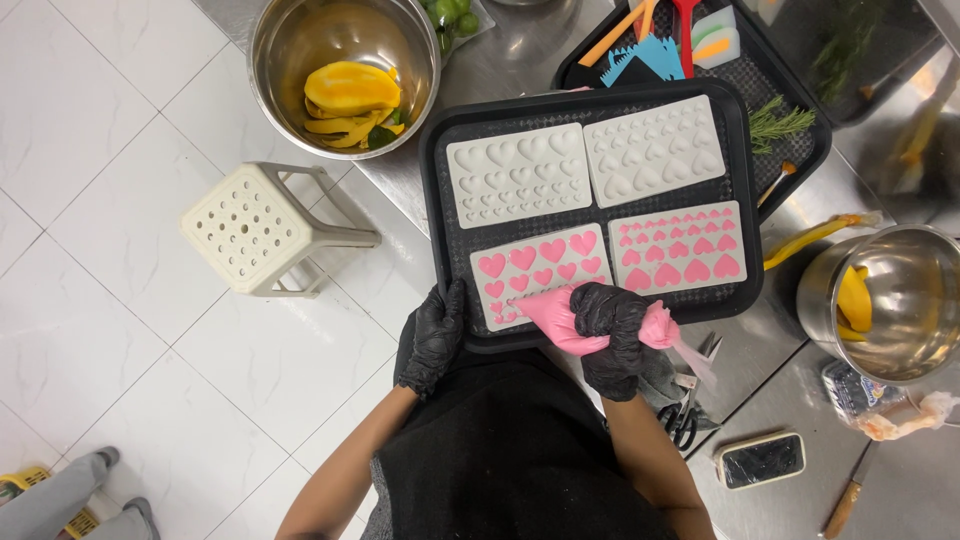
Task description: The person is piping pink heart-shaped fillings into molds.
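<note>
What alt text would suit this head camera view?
A black-gloved right hand squeezes a pink piping bag over white heart-shaped silicone moulds on a black tray, while the black-gloved left hand steadies the tray's edge. Two near moulds hold pink filling; two far ones are empty.

Steel bowl [290,40] at top left holds yellow fruit pieces [348,100]. Cream plastic stool [262,228] with holed seat stands on white tiled floor [110,130]. Second black tray [800,150] at the far side carries blue scrapers [640,60], an orange stick [612,34], a red tool [684,30] and green herb sprigs [780,122]. Second steel bowl [900,300] at right, yellow pieces inside. Scissors [685,418], a dark phone [762,460] and a wooden-handled knife [845,500] lie on the steel tabletop [500,60]. Another person's grey trouser legs [60,495] at bottom left.
</note>
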